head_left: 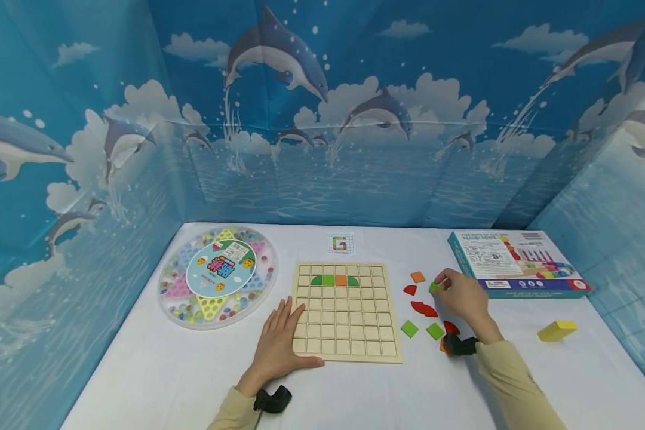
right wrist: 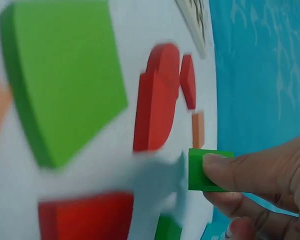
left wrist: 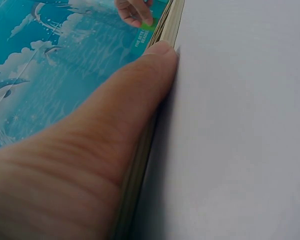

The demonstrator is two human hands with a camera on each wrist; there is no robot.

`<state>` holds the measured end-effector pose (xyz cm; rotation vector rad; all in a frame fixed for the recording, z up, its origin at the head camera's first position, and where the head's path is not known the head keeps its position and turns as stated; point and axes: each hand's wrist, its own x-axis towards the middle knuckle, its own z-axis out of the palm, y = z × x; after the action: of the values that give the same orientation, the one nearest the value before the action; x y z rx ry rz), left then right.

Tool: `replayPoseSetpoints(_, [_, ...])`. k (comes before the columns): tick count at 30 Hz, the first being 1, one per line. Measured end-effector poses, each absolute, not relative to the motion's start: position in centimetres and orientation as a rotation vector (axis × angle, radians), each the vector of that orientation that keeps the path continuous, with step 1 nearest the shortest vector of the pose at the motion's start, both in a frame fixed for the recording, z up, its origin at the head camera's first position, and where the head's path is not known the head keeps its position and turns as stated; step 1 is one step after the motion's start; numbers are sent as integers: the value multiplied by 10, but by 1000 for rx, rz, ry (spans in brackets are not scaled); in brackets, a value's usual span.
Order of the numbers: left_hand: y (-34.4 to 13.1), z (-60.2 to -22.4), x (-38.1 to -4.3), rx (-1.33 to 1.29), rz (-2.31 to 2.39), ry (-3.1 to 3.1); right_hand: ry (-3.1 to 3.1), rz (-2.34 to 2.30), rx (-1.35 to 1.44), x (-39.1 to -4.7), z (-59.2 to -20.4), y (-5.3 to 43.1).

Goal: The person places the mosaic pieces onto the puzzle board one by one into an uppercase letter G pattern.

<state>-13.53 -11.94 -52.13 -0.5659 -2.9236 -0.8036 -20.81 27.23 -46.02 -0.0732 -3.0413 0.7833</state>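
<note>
My right hand [head_left: 464, 298] pinches a green square tile [right wrist: 196, 170] between thumb and fingers, over the right side of the table. My left hand [head_left: 279, 346] rests at the near left corner of a wooden grid board [head_left: 349, 331], fingers stretched along its left side. In the left wrist view, the thumb [left wrist: 135, 82] presses along the board's near edge. A row near the board's far side holds a green quarter-round [head_left: 316, 280], a green square [head_left: 328, 280], an orange square [head_left: 341, 280] and another green quarter-round [head_left: 353, 281].
Loose tiles lie right of the board: red pieces [head_left: 424, 309], green squares [head_left: 409, 328], an orange square [head_left: 417, 277]. Behind the board is a pattern card [head_left: 341, 243]. A round marble game [head_left: 220, 269] sits left; a box [head_left: 516, 263] and yellow block [head_left: 556, 331] stand right.
</note>
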Motion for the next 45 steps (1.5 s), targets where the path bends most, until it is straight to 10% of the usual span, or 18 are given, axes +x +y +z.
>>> replayPoseSetpoints(45, [-119,-519,-135,-578,-799,-2899,-2846,1183,554,-228,-472,68])
